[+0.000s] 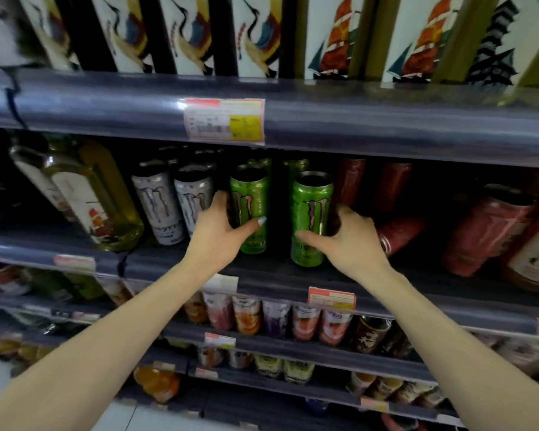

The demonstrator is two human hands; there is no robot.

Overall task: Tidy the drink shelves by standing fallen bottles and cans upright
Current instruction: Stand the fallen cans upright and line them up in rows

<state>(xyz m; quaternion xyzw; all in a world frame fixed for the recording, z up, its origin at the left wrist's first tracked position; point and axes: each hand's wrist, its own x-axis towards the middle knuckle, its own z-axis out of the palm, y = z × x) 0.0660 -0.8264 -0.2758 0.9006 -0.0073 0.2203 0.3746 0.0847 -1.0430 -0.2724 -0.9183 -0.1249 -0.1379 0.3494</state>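
Grey metal shelving (386, 135) with curved plastic price rails, spanning the whole view in several tiers. Along the top tier, tall white cartons printed with cranes and red-sailed ships (255, 35), upright in a row. On the middle tier at far left, a large clear glass bottle of yellow-green liquid with a white label (84, 197), leaning back to the left. At far right on the same tier, big red plastic-wrapped containers (486, 231), tilted, beside a brown one with a white label.

Two bare forearms reaching up from the bottom corners to the middle tier. Left hand (218, 234) curled around the left-hand bright green tall energy drink can (251, 209), thumb across its front, fingers behind it; can upright on the shelf floor. Right hand (352, 241) wrapped around the lower part of the right-hand green energy drink can (311, 217), thumb on the front, fingers round the far side; also upright, standing nearer the shelf edge, with a dark gap between the two. More green cans behind them.

Left of the green pair, two white-silver energy drink cans (175, 203), upright, side by side. Right of the right hand, a dark red can lying on its side (399, 234), end facing out, below upright red cans (374, 185).

On the lower tiers, small fruit-printed drink cans (262, 318) in rows. Pink and yellow price tag (224, 119) on the upper rail.
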